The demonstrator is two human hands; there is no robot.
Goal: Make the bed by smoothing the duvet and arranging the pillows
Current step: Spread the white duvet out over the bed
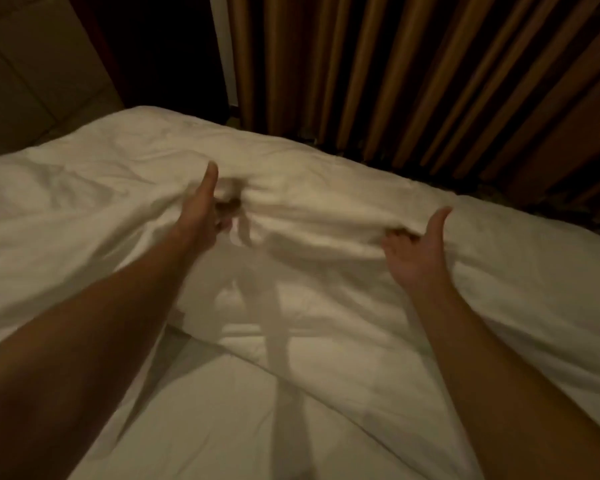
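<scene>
We see our left hand (205, 209) and right hand (418, 247) each gripping a bunched fold of the white duvet (326, 306), the ridge running between them, the left farther forward.

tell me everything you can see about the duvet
The duvet is white, soft-looking cloth, creased all over, spread across the bed in front of brown curtains. A bunched ridge runs between the hands: the left hand and right hand each grip a fold, thumbs up. Its near edge lies diagonally over a flatter white sheet.
</scene>
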